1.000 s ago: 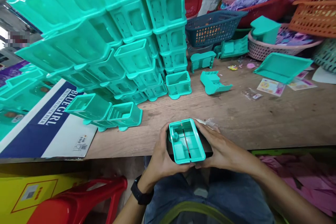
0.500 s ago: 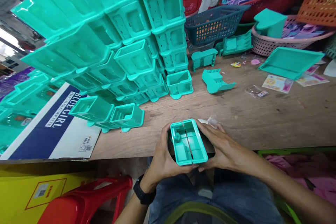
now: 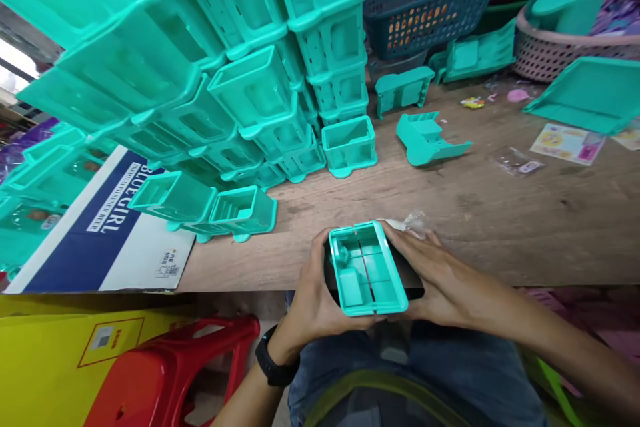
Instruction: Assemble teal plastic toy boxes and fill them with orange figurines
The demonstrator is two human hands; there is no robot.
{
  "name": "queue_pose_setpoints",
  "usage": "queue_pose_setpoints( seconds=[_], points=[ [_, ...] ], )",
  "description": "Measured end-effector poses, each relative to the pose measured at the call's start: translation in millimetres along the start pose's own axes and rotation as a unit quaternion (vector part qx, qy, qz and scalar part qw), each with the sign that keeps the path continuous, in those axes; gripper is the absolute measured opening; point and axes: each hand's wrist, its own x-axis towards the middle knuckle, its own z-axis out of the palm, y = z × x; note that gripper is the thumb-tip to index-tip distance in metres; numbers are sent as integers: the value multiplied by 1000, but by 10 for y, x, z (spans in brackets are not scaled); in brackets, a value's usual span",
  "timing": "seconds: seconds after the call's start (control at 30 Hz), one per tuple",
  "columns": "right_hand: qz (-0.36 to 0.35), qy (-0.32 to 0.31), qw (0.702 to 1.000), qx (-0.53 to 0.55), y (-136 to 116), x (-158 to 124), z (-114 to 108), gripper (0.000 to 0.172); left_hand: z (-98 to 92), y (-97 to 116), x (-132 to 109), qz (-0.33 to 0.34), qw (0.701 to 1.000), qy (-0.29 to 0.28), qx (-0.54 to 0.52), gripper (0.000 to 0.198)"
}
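- Fingers (image 3: pixel 405 243) of the right hand (image 3: pixel 440 277) lie together, pressed flat along the right wall of a teal box (image 3: pixel 367 270).
- Opposite, the left hand (image 3: pixel 310 293) clasps the left wall, thumb up along the side and fingertips curled under the near end.
- Clamped between both hands, the box sits at lower centre of the frame, open side up, over the near edge of the table (image 3: pixel 500 227) and above the lap.
- Thin ribs divide its inside, and a small round peg stands in its upper left corner.
- Something dark (image 3: pixel 413 278) shows under the box's right side; it may be a base piece, but the view is too poor to tell.
- Clear wrap (image 3: pixel 417 220) lies crumpled on the table, just beyond the right fingertips.
- A black watch (image 3: pixel 273 363) circles the left wrist.
- A stack (image 3: pixel 225 47) of like teal boxes fills the upper left of the frame.
- Tipped boxes (image 3: pixel 240 210), two of them on their sides, lie at the stack's foot, left of the hands.
- A lone box (image 3: pixel 349 143) stands upright at centre, touching the stack.
- A printed carton (image 3: pixel 100 233) lies flat at left.
- A red stool (image 3: pixel 165 373) stands at lower left, below the table edge.
- A blue basket (image 3: pixel 425 7) sits at upper right, with a teal tray (image 3: pixel 585 93) to its lower right, well apart from the hands.
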Motion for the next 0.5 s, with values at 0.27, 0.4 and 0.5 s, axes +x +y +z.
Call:
queue_pose_setpoints(
  seconds=[0.27,0.4,0.5],
  points=[
    [69,62,995,-45,-118,-37,260,138,95,-96,-22,-13,999,22,-45,135],
    [95,80,990,-71,-163,-32,372,131,137,-144,-48,-14,997,80,10,138],
    [92,94,987,-91,-207,-5,404,128,188,-108,-95,-28,994,104,3,128]
  ],
)
